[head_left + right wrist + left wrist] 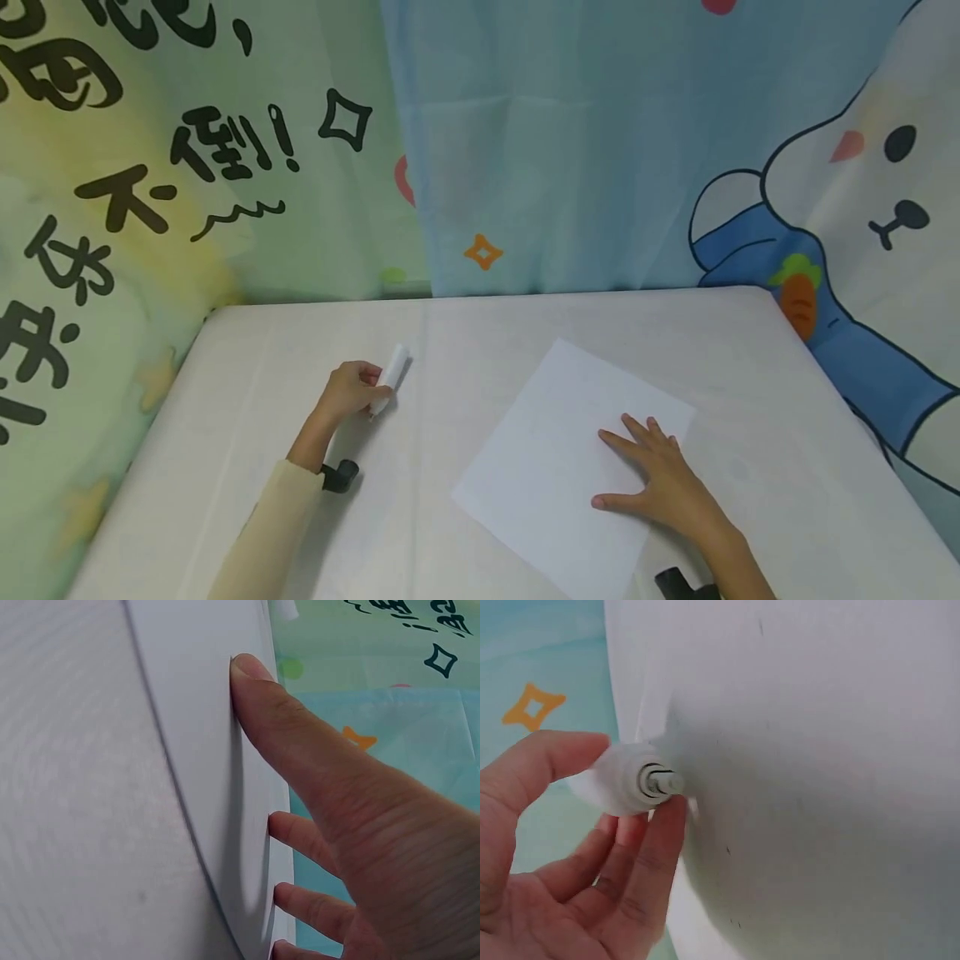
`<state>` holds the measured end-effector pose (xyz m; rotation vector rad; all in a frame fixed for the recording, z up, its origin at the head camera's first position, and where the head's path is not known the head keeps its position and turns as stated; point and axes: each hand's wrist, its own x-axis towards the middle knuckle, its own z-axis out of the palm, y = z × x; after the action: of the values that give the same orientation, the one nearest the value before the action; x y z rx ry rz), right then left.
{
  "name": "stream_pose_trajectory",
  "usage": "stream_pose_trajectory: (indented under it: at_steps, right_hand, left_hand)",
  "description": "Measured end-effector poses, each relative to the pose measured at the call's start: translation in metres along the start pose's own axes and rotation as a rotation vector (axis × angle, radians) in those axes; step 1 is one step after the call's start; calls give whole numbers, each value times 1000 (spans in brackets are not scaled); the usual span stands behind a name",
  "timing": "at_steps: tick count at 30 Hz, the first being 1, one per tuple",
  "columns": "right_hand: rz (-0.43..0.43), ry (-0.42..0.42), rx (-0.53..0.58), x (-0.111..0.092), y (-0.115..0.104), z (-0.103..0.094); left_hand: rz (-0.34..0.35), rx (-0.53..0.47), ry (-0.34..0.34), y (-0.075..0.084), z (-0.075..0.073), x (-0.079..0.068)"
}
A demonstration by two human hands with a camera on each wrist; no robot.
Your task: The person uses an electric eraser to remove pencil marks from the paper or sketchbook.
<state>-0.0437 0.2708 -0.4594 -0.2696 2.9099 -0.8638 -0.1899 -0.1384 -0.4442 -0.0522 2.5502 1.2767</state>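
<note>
My left hand (350, 392) pinches a white tube (392, 377) between thumb and fingers, at the left of the white table. In the left wrist view its end faces the camera: a narrow pale tip (671, 782) sits inside a dark ring. The tube leans up and to the right in the head view. A white sheet of paper (540, 450) lies turned at an angle on the table's right half. Spread out on it, my right hand (660, 479) rests with the fingertips and thumb touching the paper.
The white table (315, 333) reaches back to a blue and green printed curtain (555, 192). A cartoon rabbit print (840, 217) fills the right side. Each wrist wears a small black camera, the left one (341, 476) below the hand.
</note>
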Motion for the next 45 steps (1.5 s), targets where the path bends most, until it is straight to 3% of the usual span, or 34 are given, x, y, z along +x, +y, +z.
stream_pose_trajectory:
  at_steps: [6,11,23,26,35,39,45]
  right_hand:
    - [1,-6,7,-1,1,-2]
    - [4,-4,19,-3,-1,-2]
    - [8,3,22,-3,-1,-3]
    - [15,1,21,-4,0,-3]
    - [11,8,50,-6,-1,-2]
    - [8,12,49,-7,-1,-1]
    - [15,15,45,-9,-1,-2]
  left_hand:
    - [117,-57,54,5,10,-2]
    - [150,-127,82,16,19,-7]
    - [238,-582,-97,55,38,-18]
    - [251,-637,-97,60,45,-20]
    - [285,-651,-97,65,60,-14]
    - [259,-743,-102,65,73,-5]
    - [230,-865,-50,66,92,4]
